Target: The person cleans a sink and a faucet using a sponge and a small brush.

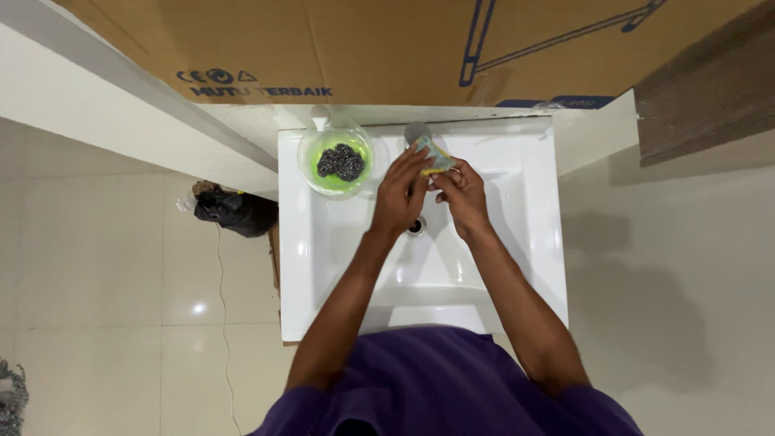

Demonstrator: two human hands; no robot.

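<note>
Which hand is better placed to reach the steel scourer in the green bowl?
Left, probably. The left hand is on the same side as the clear bowl of green liquid holding the dark steel-wool scourer. The right hand lies farther off, and both hands grip the yellow sponge.

- Bright, even indoor light from overhead; colours read cleanly.
- Glare spot on the floor tile (pixel 198 308) at 9 o'clock; soft sheen on the white sink (pixel 533 266).
- Soft shadow on the wall toward 3 o'clock.
- Wide-angle bending at the edges; centre reasonably sharp, fine detail soft.
</note>
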